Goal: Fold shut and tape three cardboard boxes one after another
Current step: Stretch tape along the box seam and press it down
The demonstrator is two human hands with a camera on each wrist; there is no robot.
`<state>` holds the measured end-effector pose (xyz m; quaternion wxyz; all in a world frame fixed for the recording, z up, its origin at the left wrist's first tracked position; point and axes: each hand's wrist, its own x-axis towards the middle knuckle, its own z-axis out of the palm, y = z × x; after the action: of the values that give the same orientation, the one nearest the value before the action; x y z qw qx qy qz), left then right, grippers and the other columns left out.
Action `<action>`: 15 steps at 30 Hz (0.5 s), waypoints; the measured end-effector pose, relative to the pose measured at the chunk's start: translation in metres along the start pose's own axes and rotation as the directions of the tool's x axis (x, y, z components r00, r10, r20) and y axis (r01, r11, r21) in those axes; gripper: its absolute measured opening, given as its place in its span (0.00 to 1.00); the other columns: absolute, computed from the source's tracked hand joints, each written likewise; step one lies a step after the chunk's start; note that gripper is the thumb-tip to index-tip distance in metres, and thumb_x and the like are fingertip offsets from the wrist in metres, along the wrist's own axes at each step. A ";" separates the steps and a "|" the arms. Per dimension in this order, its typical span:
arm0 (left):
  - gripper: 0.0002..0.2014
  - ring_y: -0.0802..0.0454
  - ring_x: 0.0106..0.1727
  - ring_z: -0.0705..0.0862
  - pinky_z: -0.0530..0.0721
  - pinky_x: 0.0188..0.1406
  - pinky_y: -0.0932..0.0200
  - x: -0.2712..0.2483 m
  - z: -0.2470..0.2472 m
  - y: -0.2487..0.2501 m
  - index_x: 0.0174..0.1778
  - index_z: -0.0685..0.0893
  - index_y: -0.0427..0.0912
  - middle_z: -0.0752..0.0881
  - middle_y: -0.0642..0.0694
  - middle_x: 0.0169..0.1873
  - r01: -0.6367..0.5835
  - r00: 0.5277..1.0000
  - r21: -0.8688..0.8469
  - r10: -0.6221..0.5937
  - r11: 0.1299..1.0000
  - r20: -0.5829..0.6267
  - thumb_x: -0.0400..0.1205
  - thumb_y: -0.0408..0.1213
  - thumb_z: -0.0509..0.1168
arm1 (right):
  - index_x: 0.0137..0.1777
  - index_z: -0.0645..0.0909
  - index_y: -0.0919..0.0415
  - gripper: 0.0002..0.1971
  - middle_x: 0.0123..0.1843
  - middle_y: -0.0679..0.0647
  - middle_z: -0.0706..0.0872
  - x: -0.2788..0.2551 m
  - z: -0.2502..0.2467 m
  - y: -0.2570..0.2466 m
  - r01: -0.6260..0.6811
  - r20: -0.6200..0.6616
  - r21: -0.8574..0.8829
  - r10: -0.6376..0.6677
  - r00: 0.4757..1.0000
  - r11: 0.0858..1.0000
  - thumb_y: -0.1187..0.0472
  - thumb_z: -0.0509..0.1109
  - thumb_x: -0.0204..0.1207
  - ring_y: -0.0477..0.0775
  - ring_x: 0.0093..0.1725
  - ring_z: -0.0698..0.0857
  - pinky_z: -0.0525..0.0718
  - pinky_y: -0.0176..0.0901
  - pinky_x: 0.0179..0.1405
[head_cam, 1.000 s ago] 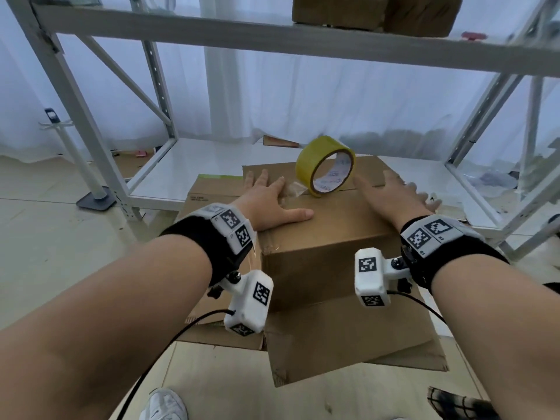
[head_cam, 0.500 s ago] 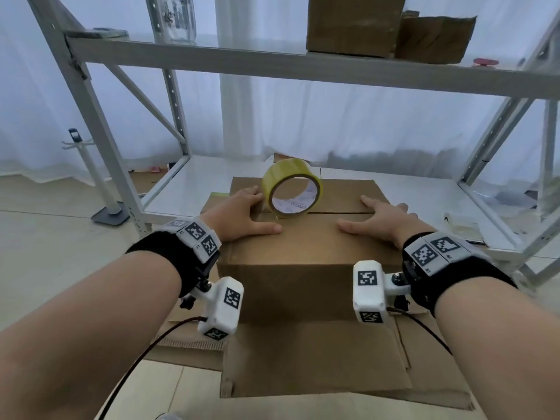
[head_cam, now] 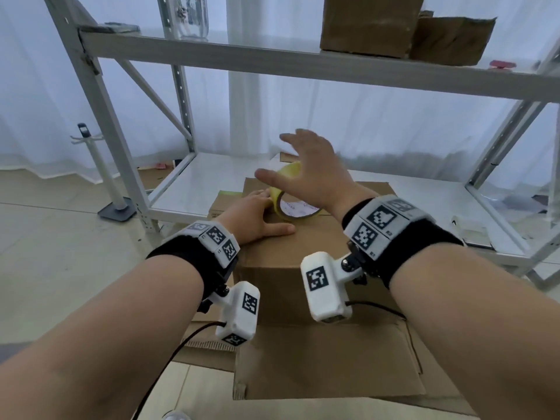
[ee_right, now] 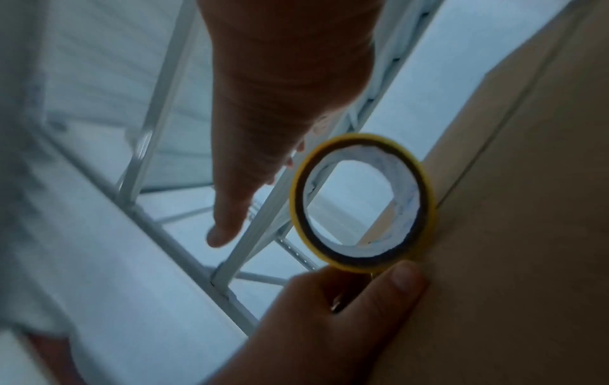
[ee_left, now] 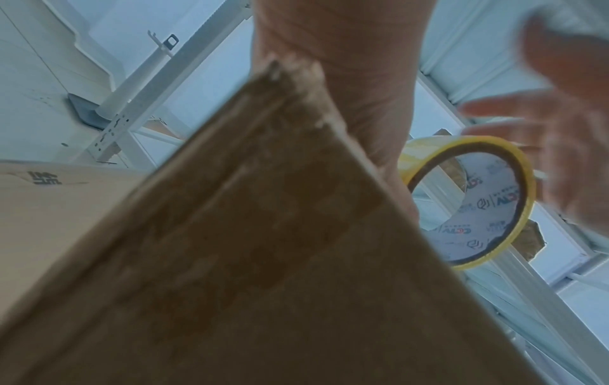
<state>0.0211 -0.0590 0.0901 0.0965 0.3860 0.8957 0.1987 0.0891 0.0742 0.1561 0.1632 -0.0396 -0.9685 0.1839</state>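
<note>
From the head view, your right hand point(head_cam: 309, 174) has left the box point(head_cam: 303, 247) top and now hovers over the tape roll point(head_cam: 291, 201), fingers spread; half a second ago it lay flat. Your left hand point(head_cam: 257, 216) stays pressing the flaps, fingers straight. Taping looks next. Boxes sit on the far shelf point(head_cam: 303, 65), flattened cardboard point(head_cam: 327, 365) on the floor.

At the left wrist, the roll stands on edge beside your palm.

At the right wrist, your open fingers point(ee_right: 230, 208) haven't touched it yet.
</note>
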 end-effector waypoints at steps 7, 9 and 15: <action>0.42 0.50 0.82 0.59 0.56 0.78 0.57 -0.001 0.000 -0.002 0.80 0.65 0.39 0.61 0.46 0.82 0.027 0.999 0.046 -0.028 0.999 0.016 0.76 0.62 0.66 | 0.56 0.78 0.58 0.23 0.52 0.52 0.82 0.017 0.007 0.009 -0.100 0.083 -0.146 0.113 0.990 0.984 0.41 0.72 0.69 0.55 0.55 0.79 0.75 0.45 0.49; 0.44 0.50 0.83 0.55 0.51 0.79 0.57 0.000 -0.001 -0.002 0.82 0.60 0.38 0.57 0.45 0.83 0.028 0.999 0.066 -0.030 0.997 0.035 0.77 0.62 0.64 | 0.49 0.74 0.56 0.19 0.47 0.51 0.78 0.015 -0.007 0.015 -0.120 0.056 -0.214 0.135 0.989 0.969 0.43 0.71 0.70 0.54 0.49 0.77 0.71 0.44 0.44; 0.43 0.51 0.84 0.49 0.47 0.80 0.56 0.004 -0.001 0.001 0.84 0.53 0.39 0.51 0.45 0.84 0.015 0.996 0.130 -0.027 0.991 0.087 0.80 0.62 0.59 | 0.50 0.79 0.58 0.20 0.47 0.54 0.84 0.002 -0.031 0.048 -0.168 0.080 -0.438 0.224 0.971 0.883 0.43 0.72 0.68 0.57 0.47 0.80 0.76 0.45 0.42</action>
<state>0.0188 -0.0557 0.0914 0.1132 0.3904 0.9055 0.1218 0.0985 0.1299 0.1666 0.0683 -0.1603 -0.9846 -0.0153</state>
